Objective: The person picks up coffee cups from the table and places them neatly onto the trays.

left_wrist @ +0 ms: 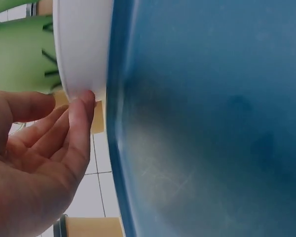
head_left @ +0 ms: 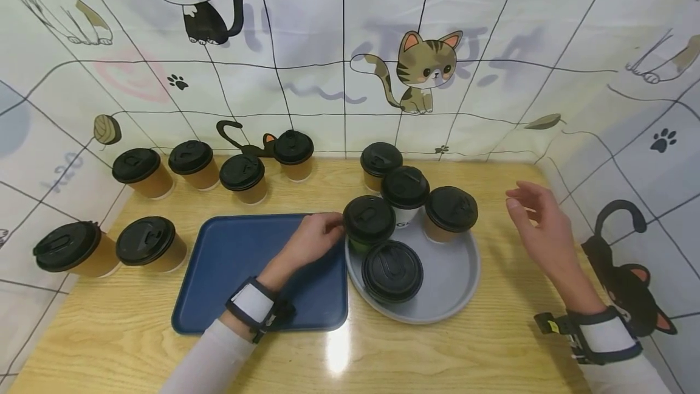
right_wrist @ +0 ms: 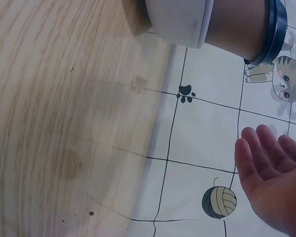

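A round grey plate [head_left: 448,287] bears several black-lidded cups, among them a green cup [left_wrist: 22,54] at its left edge and a large lid [head_left: 392,272] in front. My left hand [head_left: 314,239] is beside the green cup, over the right part of the blue tray [head_left: 235,272]. In the left wrist view its fingers [left_wrist: 80,118] lie at the plate's rim, loosely bent, with the thumb close to the green cup; contact with the cup is unclear. Right of the plate my right hand [head_left: 541,230] hovers, fingers relaxed, holding nothing.
Several lidded cups, such as a brown cup [head_left: 150,245], stand left of and behind the tray. Another cup [head_left: 381,163] is at the plate's back edge. Patterned cloth [head_left: 328,35] rises behind the wooden table [head_left: 394,357] and at both sides.
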Tool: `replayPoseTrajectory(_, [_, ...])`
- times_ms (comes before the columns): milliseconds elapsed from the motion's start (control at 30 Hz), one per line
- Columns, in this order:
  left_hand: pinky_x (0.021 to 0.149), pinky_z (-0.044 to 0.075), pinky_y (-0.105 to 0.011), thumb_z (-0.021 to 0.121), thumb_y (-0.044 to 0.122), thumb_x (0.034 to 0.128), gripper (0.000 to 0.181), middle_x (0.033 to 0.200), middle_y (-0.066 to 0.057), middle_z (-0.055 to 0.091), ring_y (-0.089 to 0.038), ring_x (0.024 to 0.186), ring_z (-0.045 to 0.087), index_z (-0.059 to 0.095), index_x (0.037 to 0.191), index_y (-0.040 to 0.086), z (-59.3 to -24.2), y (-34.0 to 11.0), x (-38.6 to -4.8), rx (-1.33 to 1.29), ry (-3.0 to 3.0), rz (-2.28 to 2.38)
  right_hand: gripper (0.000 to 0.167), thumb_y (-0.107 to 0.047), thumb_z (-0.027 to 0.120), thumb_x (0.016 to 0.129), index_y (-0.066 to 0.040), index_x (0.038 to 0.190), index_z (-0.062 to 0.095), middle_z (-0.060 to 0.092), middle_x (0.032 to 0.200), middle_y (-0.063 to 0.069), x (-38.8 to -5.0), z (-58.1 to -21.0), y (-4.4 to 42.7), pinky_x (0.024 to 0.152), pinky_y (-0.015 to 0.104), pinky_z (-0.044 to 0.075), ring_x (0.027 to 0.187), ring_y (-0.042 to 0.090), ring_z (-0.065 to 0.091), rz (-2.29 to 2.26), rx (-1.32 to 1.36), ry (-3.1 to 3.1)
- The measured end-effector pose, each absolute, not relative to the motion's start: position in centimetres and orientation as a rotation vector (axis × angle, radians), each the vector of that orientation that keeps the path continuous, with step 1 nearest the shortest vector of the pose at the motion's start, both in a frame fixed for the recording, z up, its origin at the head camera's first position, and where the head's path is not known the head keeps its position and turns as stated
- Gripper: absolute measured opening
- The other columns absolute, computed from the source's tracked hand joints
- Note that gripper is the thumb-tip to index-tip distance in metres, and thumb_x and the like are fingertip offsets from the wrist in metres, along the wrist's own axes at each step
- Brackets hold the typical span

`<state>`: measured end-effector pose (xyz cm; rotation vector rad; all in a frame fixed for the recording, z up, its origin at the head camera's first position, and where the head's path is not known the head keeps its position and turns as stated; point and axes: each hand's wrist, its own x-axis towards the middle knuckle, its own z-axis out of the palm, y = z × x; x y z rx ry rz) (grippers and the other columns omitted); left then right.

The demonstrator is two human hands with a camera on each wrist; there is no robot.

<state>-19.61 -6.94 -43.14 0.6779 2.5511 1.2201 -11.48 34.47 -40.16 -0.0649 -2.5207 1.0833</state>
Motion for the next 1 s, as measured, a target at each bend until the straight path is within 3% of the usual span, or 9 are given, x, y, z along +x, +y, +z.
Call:
replayPoseTrajectory(133, [0.067, 0.053, -0.031, 0.059, 0.007, 0.1021, 0.026, 0.087, -0.003, 0.074, -0.014, 0.076, 0.068, 0.069, 0.126, 0.001, -43.09, -7.24, -19.49, 0.565, 2.488, 1.277, 0.049, -0.025, 0.058, 0.107, -0.006, 0.151, 0.046, 0.063, 0.132, 0.023, -11.62, -40.17, 34.38, 0.086, 0.007, 0.038, 0.107, -0.02, 0.046, 1.087, -0.064, -2.521])
replayPoseTrajectory(200, [0.065, 0.053, -0.032, 0.06, 0.008, 0.1022, 0.027, 0.087, -0.004, 0.073, -0.016, 0.075, 0.068, 0.068, 0.126, 0.001, -43.23, -7.3, -19.49, 0.54, 2.476, 1.282, 0.049, -0.025, 0.058, 0.107, -0.005, 0.151, 0.047, 0.063, 0.132, 0.023, -11.63, -40.18, 34.31, 0.086, 0.007, 0.038, 0.107, -0.02, 0.046, 1.087, -0.063, -2.522])
replayPoseTrajectory(400, [0.086, 0.055, -0.038, 0.06, 0.01, 0.1034, 0.034, 0.127, -0.01, 0.071, -0.02, 0.106, 0.068, 0.066, 0.136, 0.004, -43.6, -7.14, -19.41, 0.608, 2.502, 1.248, 0.049, -0.026, 0.058, 0.107, -0.005, 0.149, 0.047, 0.064, 0.131, 0.021, -11.79, -40.32, 33.87, 0.086, 0.007, 0.038, 0.107, -0.02, 0.045, 1.089, -0.06, -2.533])
replayPoseTrajectory(500, [0.089, 0.055, -0.039, 0.059, 0.01, 0.1039, 0.035, 0.132, -0.011, 0.069, -0.021, 0.109, 0.068, 0.066, 0.138, 0.005, -43.56, -7.06, -19.37, 0.648, 2.501, 1.234, 0.049, -0.027, 0.058, 0.107, -0.004, 0.149, 0.047, 0.064, 0.131, 0.02, -11.91, -40.48, 33.78, 0.086, 0.006, 0.037, 0.107, -0.021, 0.045, 1.079, -0.064, -2.543])
replayPoseTrajectory(633, [0.082, 0.057, -0.035, 0.059, 0.009, 0.1034, 0.032, 0.121, -0.01, 0.074, -0.018, 0.1, 0.071, 0.068, 0.133, 0.004, -43.3, -7.25, -19.31, 0.63, 2.477, 1.27, 0.048, -0.027, 0.058, 0.107, -0.004, 0.148, 0.049, 0.064, 0.131, 0.02, -11.98, -40.66, 33.91, 0.086, 0.006, 0.037, 0.107, -0.021, 0.045, 1.08, -0.063, -2.554])
replayPoseTrajectory(867, [0.066, 0.057, -0.031, 0.056, 0.009, 0.1043, 0.03, 0.085, -0.005, 0.077, -0.016, 0.073, 0.071, 0.064, 0.131, -0.003, -43.2, -7.77, -19.3, 0.527, 2.356, 1.329, 0.043, -0.028, 0.057, 0.108, -0.004, 0.143, 0.055, 0.064, 0.133, 0.02, -11.89, -40.82, 33.92, 0.086, 0.008, 0.038, 0.108, -0.019, 0.045, 1.081, -0.043, -2.607])
replayPoseTrajectory(1000, [0.063, 0.055, -0.03, 0.058, 0.009, 0.1037, 0.028, 0.085, -0.003, 0.074, -0.014, 0.073, 0.068, 0.066, 0.128, -0.001, -43.49, -7.66, -19.36, 0.535, 2.395, 1.286, 0.041, -0.028, 0.057, 0.108, -0.003, 0.141, 0.058, 0.064, 0.133, 0.019, -12.03, -40.84, 33.87, 0.086, 0.008, 0.038, 0.108, -0.019, 0.045, 1.079, -0.02, -2.619])
